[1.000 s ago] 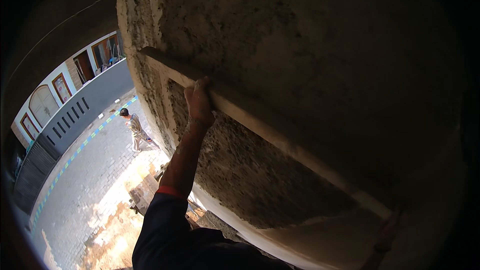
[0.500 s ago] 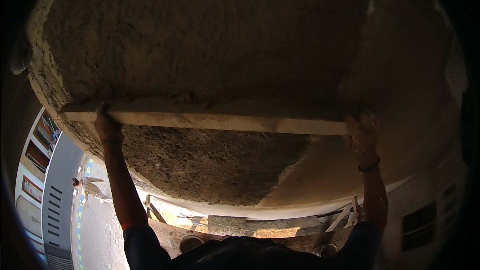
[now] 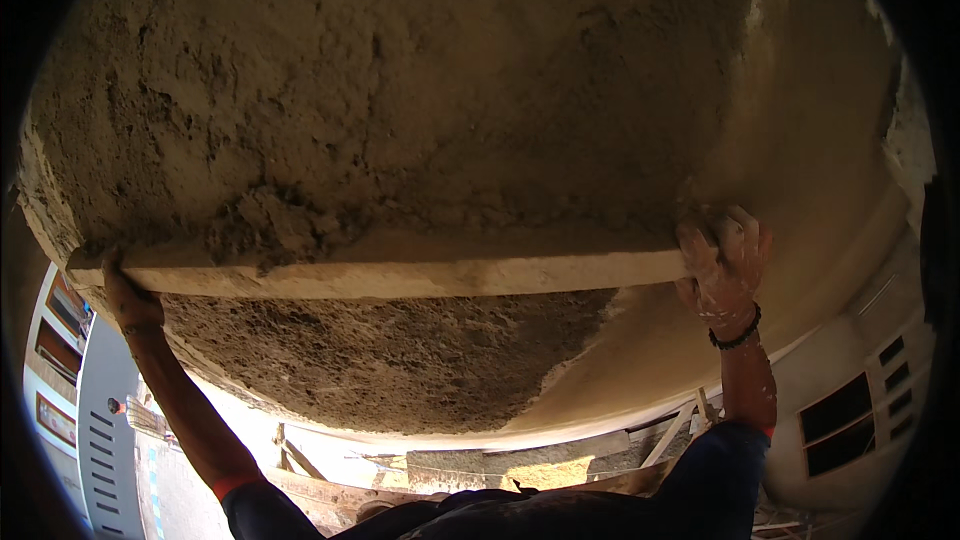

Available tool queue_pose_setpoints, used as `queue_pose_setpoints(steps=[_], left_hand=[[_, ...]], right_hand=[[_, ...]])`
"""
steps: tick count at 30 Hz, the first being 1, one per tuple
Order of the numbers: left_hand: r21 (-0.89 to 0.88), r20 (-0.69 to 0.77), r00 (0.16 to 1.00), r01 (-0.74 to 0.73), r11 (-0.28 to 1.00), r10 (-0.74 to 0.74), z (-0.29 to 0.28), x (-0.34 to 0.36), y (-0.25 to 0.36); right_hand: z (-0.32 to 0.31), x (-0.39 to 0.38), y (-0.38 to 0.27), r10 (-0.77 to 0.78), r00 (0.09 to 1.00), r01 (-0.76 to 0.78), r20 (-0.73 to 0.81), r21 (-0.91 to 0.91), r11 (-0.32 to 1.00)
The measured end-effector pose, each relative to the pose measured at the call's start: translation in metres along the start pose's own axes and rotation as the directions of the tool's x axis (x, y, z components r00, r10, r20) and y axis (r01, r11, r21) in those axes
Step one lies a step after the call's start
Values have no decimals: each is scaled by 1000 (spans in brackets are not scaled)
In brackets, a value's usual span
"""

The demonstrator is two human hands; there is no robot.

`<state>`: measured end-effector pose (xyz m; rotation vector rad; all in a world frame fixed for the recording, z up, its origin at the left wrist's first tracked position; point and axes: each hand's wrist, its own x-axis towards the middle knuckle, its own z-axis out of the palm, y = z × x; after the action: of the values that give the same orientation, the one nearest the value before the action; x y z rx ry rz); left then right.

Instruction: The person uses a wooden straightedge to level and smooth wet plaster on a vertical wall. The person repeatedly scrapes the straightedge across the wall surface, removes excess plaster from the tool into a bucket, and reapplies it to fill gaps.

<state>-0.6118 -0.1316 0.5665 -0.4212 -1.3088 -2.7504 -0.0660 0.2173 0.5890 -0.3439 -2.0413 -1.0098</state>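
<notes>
A long, pale straightedge board (image 3: 420, 275) lies sideways against a curved surface of rough, dark mortar (image 3: 350, 80). Lumps of mortar (image 3: 270, 215) sit along its upper edge. My left hand (image 3: 132, 295) grips the board near its left end, fingers closed over it. At the other end my right hand (image 3: 722, 270), smeared with pale mortar and with a dark bracelet at the wrist, has its fingers curled over the board. Below the board the surface is coarse (image 3: 390, 360); to the right it looks smoother (image 3: 800, 160).
Wooden scaffold pieces (image 3: 665, 430) stand below the curved surface. At the lower left are a grey boundary wall (image 3: 100, 460), a building with framed openings (image 3: 52, 360) and, small and partly hidden, another person (image 3: 145, 418). A wall with dark window openings (image 3: 835, 425) is at lower right.
My view has swung from the street at left to square on the board. Since half a second ago the board sits slightly lower in view, with mortar lumps more visible along its upper edge.
</notes>
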Motion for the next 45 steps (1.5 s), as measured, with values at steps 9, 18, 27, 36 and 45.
queue_pose_setpoints(steps=[9,18,27,36,45], left_hand=[[13,-9,998,69,998,-69,1,1,-6],[-60,-41,999,-16,998,14,53,-82,-37],[74,-6,999,-43,996,44,17,15,22],[186,-97,995,50,981,-32,13,37,36],[77,-27,997,71,994,-69,89,-97,-2]], right_hand=[[11,-2,10,-43,996,50,-77,90,995],[9,-61,52,32,999,-31,32,-40,999],[-14,36,11,6,999,-6,-35,-1,1000],[-13,57,11,-61,996,68,-72,89,994],[-20,-30,73,24,999,-24,46,-16,1000]])
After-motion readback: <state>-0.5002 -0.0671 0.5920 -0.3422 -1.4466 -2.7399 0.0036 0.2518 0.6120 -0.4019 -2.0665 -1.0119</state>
